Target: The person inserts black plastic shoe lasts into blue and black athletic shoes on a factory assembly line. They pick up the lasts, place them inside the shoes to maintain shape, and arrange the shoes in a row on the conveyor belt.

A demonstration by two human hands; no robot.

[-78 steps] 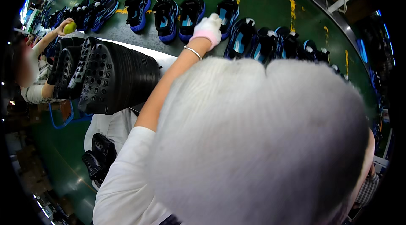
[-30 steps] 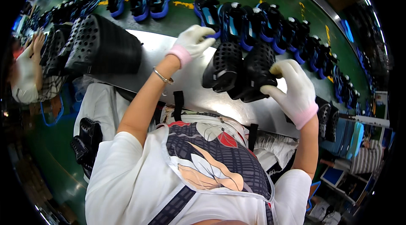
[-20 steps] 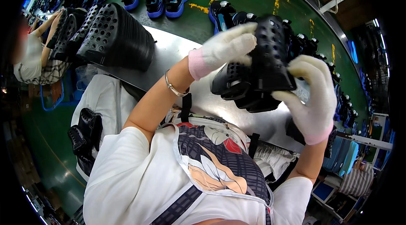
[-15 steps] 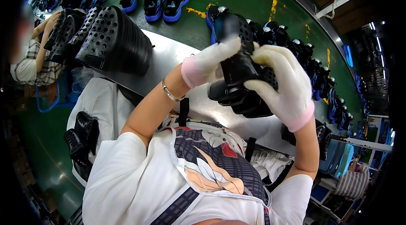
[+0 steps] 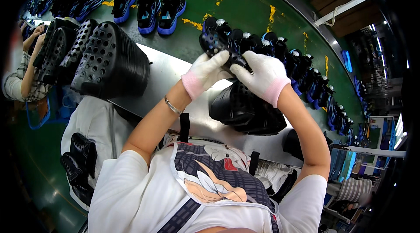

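Both my hands wear white gloves with pink cuffs. Between them, over the far edge of the metal table (image 5: pixel 168 73), is a black perforated plastic shoe insert (image 5: pixel 215 44) tilted away from me. My left hand (image 5: pixel 207 72) is closed on its near left side, thumb on top. From the right, my right hand (image 5: pixel 263 75) grips the insert with thumb and fingers; its fingertips are partly hidden. Just below my hands, a nested stack of black inserts (image 5: pixel 245 109) lies on the table.
A larger stack of perforated black inserts (image 5: pixel 124 60) stands on the table's left. Beyond the table, black-and-blue sneakers (image 5: pixel 171 12) line a green surface with yellow marks. Black pieces (image 5: pixel 81 156) rest on white cloth at lower left. Another person's arm (image 5: pixel 29 69) shows at far left.
My hands have moved away from the near stack, up and toward the sneakers, with the insert. The insert has turned so its holed face shows. The whole view has shifted slightly.
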